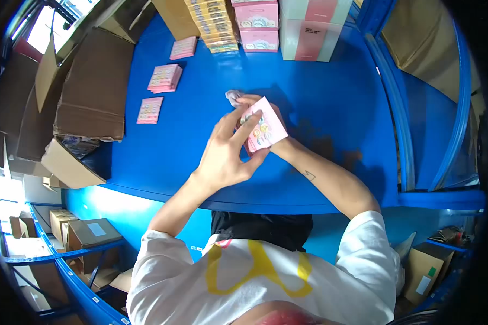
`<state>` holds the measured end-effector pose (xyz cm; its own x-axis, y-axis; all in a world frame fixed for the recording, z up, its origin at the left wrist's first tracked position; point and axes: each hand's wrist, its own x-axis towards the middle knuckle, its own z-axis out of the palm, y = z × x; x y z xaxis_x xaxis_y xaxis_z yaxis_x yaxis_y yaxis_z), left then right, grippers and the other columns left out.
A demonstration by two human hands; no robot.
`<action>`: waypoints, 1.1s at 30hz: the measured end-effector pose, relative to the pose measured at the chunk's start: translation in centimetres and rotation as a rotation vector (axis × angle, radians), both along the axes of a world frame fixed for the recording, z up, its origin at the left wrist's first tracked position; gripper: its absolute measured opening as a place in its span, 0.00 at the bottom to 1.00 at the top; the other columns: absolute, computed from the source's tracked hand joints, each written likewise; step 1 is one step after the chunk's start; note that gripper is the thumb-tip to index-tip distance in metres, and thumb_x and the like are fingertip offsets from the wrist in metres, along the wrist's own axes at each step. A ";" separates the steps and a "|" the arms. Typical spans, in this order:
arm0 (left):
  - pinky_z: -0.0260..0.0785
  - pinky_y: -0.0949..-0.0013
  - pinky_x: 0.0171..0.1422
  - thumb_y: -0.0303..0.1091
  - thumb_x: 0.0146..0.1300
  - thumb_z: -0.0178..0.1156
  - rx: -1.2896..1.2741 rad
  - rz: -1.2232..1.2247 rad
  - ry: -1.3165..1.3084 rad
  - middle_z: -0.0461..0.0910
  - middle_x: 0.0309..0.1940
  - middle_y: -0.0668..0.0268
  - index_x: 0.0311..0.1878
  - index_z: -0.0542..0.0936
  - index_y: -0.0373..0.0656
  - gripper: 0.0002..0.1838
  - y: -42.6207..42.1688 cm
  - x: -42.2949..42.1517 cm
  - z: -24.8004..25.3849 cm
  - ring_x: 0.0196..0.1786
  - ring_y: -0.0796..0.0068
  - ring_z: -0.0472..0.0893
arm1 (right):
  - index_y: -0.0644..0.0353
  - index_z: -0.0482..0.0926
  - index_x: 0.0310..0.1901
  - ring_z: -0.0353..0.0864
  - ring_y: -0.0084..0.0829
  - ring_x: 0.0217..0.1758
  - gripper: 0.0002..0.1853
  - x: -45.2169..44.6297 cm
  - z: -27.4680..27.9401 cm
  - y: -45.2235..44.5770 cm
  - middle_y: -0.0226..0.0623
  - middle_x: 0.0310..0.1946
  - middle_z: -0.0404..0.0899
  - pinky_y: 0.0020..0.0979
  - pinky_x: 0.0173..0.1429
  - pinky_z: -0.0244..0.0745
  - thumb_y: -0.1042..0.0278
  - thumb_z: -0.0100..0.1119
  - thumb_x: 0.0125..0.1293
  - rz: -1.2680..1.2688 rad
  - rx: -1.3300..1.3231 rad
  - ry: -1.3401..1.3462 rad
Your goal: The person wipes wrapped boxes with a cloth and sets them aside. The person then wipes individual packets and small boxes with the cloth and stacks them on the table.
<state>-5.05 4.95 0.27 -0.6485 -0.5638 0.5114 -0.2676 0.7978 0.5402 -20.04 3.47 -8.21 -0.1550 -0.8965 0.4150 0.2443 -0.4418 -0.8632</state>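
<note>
1. Grasping the pink pack (268, 130) between both hands, above the middle of the worktop (211, 162), with the printed face turned up and one corner pointing toward twelve o'clock.
2. With the left hand (222, 151), coming in from eight o'clock: curled round the pack's near side, index finger laid across the printed face, thumb at the lower edge.
3. With the right hand (249, 99), reaching in from four o'clock: grasping from behind the pack, mostly hidden by it, fingers showing past its upper left side.
4. Right beside those fingers, toward ten o'clock from the pack: a crumpled greyish piece (233, 97), too small to identify; cannot tell whether pinched or only close by.
5. Lying on the worktop, counted from the pack: a flat pink packet (149, 110) at nine o'clock, a pink pile (165, 78) at ten and another pink pile (183, 47) between ten and eleven.
6. Standing along the far side: a yellow stack (214, 24) toward eleven o'clock, pink boxes (259, 39) at twelve and a pale box with a pink band (314, 32) at one.
7. At nine o'clock, beyond the flat packet: a brown carton (92, 92), with an open carton flap (73, 162) just below it.
8. At three o'clock, beside the worktop: a blue frame (393, 108).
</note>
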 end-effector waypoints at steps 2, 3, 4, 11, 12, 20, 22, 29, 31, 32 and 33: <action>0.75 0.64 0.49 0.28 0.51 0.71 0.004 0.010 0.022 0.76 0.55 0.49 0.59 0.76 0.36 0.29 -0.8 0.6 0.6 0.46 0.56 0.79 | 0.63 0.76 0.59 0.83 0.41 0.54 0.22 0.7 0.4 -0.2 0.45 0.55 0.81 0.34 0.57 0.82 0.75 0.64 0.63 0.024 0.021 -0.069; 0.75 0.65 0.48 0.28 0.50 0.71 0.004 0.000 0.064 0.77 0.53 0.50 0.59 0.76 0.36 0.30 -1.9 0.9 1.1 0.45 0.57 0.79 | 0.63 0.77 0.58 0.83 0.41 0.54 0.21 0.8 0.8 -0.2 0.45 0.54 0.81 0.34 0.56 0.82 0.77 0.63 0.62 -0.057 -0.015 0.152; 0.75 0.67 0.45 0.28 0.50 0.70 0.000 0.079 0.101 0.79 0.49 0.52 0.58 0.76 0.36 0.29 -3.2 1.4 1.8 0.44 0.61 0.80 | 0.63 0.78 0.57 0.84 0.41 0.53 0.20 0.7 1.3 -0.1 0.45 0.53 0.82 0.34 0.55 0.82 0.79 0.62 0.62 -0.144 -0.052 0.375; 0.76 0.68 0.39 0.56 0.53 0.70 0.002 0.757 -0.302 0.84 0.38 0.52 0.49 0.79 0.32 0.34 -23.2 4.1 3.8 0.36 0.61 0.84 | 0.66 0.83 0.49 0.86 0.42 0.47 0.16 0.6 3.2 0.4 0.44 0.49 0.85 0.32 0.52 0.84 0.87 0.58 0.59 -0.298 -0.092 0.701; 0.76 0.68 0.39 0.56 0.53 0.70 -0.002 0.752 -0.297 0.84 0.38 0.52 0.49 0.79 0.32 0.34 -25.4 3.6 4.8 0.36 0.61 0.84 | 0.66 0.83 0.49 0.86 0.42 0.47 0.16 0.6 3.3 0.3 0.44 0.49 0.85 0.32 0.52 0.84 0.87 0.58 0.59 -0.305 -0.096 0.704; 0.76 0.62 0.48 0.69 0.51 0.65 0.370 0.788 -0.561 0.84 0.44 0.51 0.51 0.81 0.33 0.42 -33.6 -0.4 2.6 0.45 0.55 0.84 | 0.66 0.83 0.50 0.87 0.41 0.45 0.18 0.2 2.5 -0.3 0.44 0.49 0.85 0.33 0.50 0.85 0.88 0.58 0.58 -0.337 -0.170 0.714; 0.76 0.60 0.50 0.70 0.51 0.64 0.374 0.819 -0.555 0.84 0.45 0.51 0.52 0.81 0.33 0.44 -34.0 -0.7 1.6 0.47 0.54 0.84 | 0.67 0.83 0.50 0.87 0.41 0.44 0.18 0.3 2.3 -0.2 0.44 0.48 0.85 0.33 0.49 0.85 0.88 0.58 0.58 -0.339 -0.173 0.711; 0.76 0.56 0.56 0.76 0.50 0.61 0.354 0.925 -0.558 0.84 0.49 0.51 0.55 0.80 0.34 0.49 -34.4 -1.3 -0.5 0.53 0.51 0.84 | 0.68 0.83 0.48 0.86 0.41 0.42 0.17 0.1 2.7 -0.4 0.46 0.47 0.85 0.32 0.47 0.84 0.89 0.58 0.56 -0.332 -0.205 0.749; 0.76 0.56 0.57 0.76 0.50 0.61 0.273 0.993 -0.566 0.84 0.50 0.51 0.59 0.76 0.33 0.51 -34.4 -1.6 -1.0 0.54 0.50 0.83 | 0.69 0.83 0.48 0.86 0.42 0.41 0.17 0.2 2.7 -0.3 0.46 0.47 0.85 0.32 0.47 0.84 0.89 0.58 0.56 -0.336 -0.209 0.752; 0.76 0.56 0.57 0.76 0.50 0.61 0.275 0.994 -0.567 0.84 0.50 0.51 0.59 0.76 0.33 0.51 -34.5 -1.5 -1.0 0.54 0.50 0.83 | 0.69 0.83 0.48 0.86 0.42 0.41 0.17 0.2 2.6 -0.3 0.46 0.47 0.85 0.32 0.47 0.84 0.89 0.58 0.56 -0.335 -0.207 0.751; 0.76 0.56 0.57 0.75 0.50 0.61 0.302 0.993 -0.556 0.83 0.50 0.51 0.60 0.74 0.32 0.52 -34.8 -1.4 -1.1 0.54 0.49 0.83 | 0.69 0.83 0.48 0.86 0.42 0.41 0.17 0.3 2.5 -0.3 0.46 0.46 0.85 0.32 0.47 0.84 0.90 0.58 0.55 -0.326 -0.194 0.745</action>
<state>-6.46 -29.86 -0.86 0.0515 -0.9971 0.0562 -0.9581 -0.0334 0.2846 -19.73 3.15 -5.68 -0.0185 -0.7564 0.6538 -0.5258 -0.5488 -0.6498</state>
